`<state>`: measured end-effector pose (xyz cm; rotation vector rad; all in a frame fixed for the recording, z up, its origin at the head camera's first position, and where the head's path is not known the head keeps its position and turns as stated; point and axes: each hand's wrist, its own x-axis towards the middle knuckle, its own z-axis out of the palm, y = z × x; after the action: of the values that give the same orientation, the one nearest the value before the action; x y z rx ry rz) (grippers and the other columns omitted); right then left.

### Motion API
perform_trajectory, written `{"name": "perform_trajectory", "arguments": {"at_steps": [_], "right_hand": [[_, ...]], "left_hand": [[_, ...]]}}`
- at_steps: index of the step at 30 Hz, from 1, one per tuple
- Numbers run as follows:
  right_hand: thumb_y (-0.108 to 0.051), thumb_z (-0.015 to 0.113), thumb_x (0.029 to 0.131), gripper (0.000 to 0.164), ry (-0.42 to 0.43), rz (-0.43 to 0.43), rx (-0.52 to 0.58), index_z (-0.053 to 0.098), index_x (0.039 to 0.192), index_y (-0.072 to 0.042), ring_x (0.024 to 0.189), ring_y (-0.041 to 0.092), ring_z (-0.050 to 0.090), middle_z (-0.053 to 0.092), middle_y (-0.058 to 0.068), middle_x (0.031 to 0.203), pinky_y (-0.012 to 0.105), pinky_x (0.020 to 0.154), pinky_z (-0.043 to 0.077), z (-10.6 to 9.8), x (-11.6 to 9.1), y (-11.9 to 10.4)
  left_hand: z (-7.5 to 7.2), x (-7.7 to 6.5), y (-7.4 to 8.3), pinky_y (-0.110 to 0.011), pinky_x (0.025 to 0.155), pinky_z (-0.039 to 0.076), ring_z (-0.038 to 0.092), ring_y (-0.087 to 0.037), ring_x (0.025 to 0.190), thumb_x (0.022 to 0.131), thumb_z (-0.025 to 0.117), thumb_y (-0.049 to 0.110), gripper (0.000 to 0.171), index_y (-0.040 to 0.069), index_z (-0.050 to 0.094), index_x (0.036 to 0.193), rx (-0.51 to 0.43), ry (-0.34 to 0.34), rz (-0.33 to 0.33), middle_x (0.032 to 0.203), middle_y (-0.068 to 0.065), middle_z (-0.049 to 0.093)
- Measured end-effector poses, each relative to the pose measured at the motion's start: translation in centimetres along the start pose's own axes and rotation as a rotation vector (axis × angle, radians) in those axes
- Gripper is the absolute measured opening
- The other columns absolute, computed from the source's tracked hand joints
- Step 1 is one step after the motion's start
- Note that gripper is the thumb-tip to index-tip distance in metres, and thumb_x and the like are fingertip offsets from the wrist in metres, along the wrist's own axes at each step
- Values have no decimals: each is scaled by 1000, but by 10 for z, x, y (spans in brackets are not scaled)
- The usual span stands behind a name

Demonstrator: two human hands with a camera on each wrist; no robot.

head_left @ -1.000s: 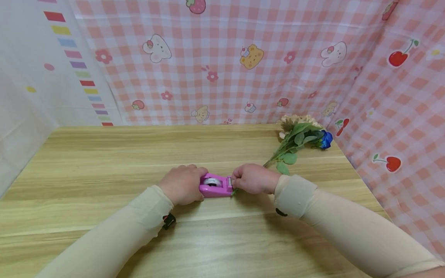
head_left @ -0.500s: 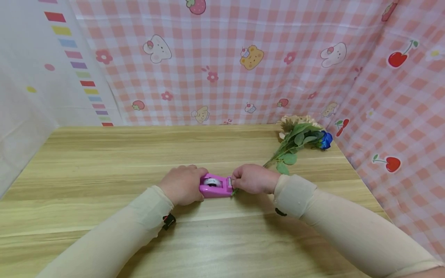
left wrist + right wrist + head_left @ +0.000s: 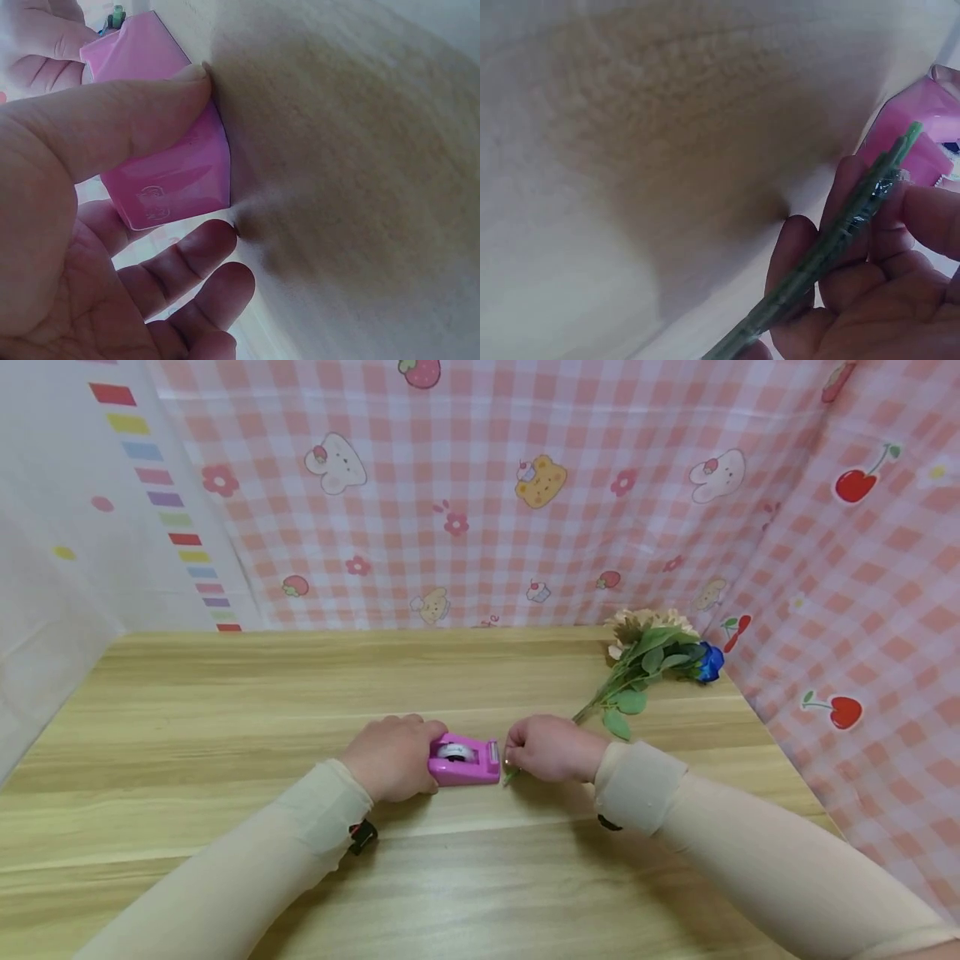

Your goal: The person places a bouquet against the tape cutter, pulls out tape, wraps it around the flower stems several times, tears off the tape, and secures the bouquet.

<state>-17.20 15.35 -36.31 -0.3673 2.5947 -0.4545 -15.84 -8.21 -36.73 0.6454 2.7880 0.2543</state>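
My left hand [image 3: 392, 758] grips the back end of a pink tape dispenser [image 3: 477, 772] on the wooden table. A white roll of tape [image 3: 454, 752] sits in it. In the left wrist view, the thumb [image 3: 142, 120] lies along the dispenser's side. Just beyond the cutter end, my right hand [image 3: 555, 748] holds the flower stems [image 3: 795, 289] near their cut ends. Clear tape [image 3: 866, 206] clings around the stems beside the thumb tip. The stems run under the hand to a bunch of artificial flowers [image 3: 656, 647], with cream and blue blooms and green leaves.
The light wooden table [image 3: 247, 710] spreads around both hands. A pink checked cloth [image 3: 465, 460] hangs along the back and right side, with a white cloth [image 3: 60, 560] at the left. The blooms lie near the table's back right corner.
My right hand has shifted slightly right, and a narrow gap now shows between it and the dispenser. The flowers have slid a little right with it. The left hand keeps its grip.
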Motion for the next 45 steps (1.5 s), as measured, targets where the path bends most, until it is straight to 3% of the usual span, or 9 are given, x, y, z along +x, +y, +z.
{"name": "perform_trajectory", "arguments": {"at_steps": [7, 17, 20, 24, 26, 32, 38, 45], "right_hand": [[-26, 64, 105, 21, 10, -18, -34, 71, 87, -20, 72, 15, 57, 65, -3, 76, 32, 74, 47, 2, 2, 1], [-23, 68, 102, 14, 38, -30, -52, 75, 90, -21, 76, 13, 61, 72, -7, 83, 40, 89, 51, 5, -1, 1], [-21, 71, 100, 8, 35, -15, -45, 78, 103, -18, 88, 16, 67, 76, -3, 97, 43, 96, 53, 5, -1, -1], [-17, 74, 97, 26, 26, 4, -21, 75, 124, -16, 106, 21, 70, 77, 4, 117, 46, 104, 54, 5, -1, -1], [-15, 72, 98, 28, 21, -5, -2, 74, 126, -15, 104, 20, 70, 76, 5, 116, 44, 102, 56, 4, -2, 0], [-8, 70, 98, 8, -45, -138, 58, 73, 99, -15, 84, 13, 63, 72, -3, 92, 35, 82, 56, -8, -11, 9], [-9, 78, 91, 16, -65, -295, -73, 75, 89, -24, 107, 13, 66, 71, -11, 103, 45, 105, 53, -18, -19, 19], [-14, 78, 93, 17, 15, -279, -6, 64, 86, -22, 96, 15, 61, 69, -7, 96, 41, 91, 51, -29, -26, 28]], "left_hand": [[0, -1, 0, -54, 104, 53, 67, -34, 113, 81, 89, 33, 70, 15, 62, 143, -2, -7, -3, 126, -9, 70], [1, 0, 0, -52, 102, 53, 67, -32, 110, 81, 89, 33, 68, 16, 62, 142, 4, -3, -7, 124, -8, 70], [1, 0, 0, -52, 102, 53, 67, -32, 110, 81, 89, 33, 68, 16, 63, 141, 6, 0, -7, 124, -8, 70], [2, 0, -1, -52, 101, 53, 67, -32, 109, 81, 89, 33, 67, 16, 63, 140, 10, 3, -5, 122, -8, 70], [2, -1, 0, -52, 101, 53, 67, -32, 109, 81, 89, 33, 67, 16, 63, 140, 10, 4, -5, 123, -8, 70], [0, -1, 0, -52, 103, 53, 67, -32, 111, 82, 89, 33, 67, 16, 63, 141, 3, 3, -2, 125, -8, 70], [0, -1, 0, -52, 102, 53, 67, -32, 111, 82, 89, 33, 66, 16, 63, 140, 8, 7, 2, 124, -7, 71], [0, -1, 0, -52, 104, 53, 67, -33, 112, 82, 88, 33, 67, 16, 62, 142, 10, 4, 0, 126, -8, 70]]}}
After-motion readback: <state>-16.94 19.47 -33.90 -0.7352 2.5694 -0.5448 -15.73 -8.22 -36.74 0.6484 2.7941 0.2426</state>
